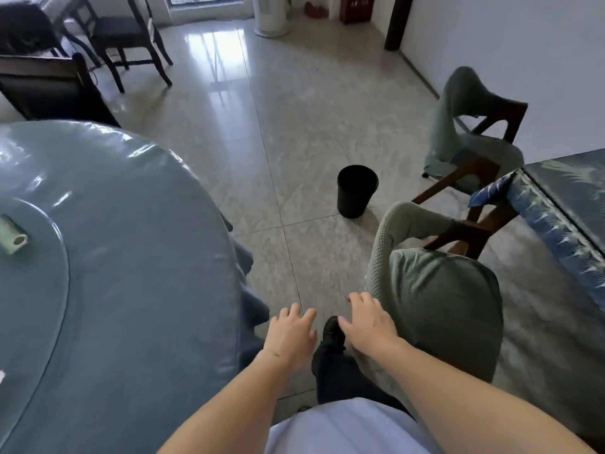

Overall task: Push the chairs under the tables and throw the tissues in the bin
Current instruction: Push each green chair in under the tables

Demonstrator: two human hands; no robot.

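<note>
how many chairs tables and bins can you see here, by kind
Green-covered chairs: 2, the near chair and the far chair
Dark wooden chairs: 2, one by the window, one behind the round table
Tables: 2, the round table and the blue patterned table
Bins: 1, black
Total: 7

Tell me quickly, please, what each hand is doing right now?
Left hand: open, fingers spread, holding nothing.
Right hand: open, fingers spread, holding nothing, beside the near green-covered chair; contact cannot be told.
</note>
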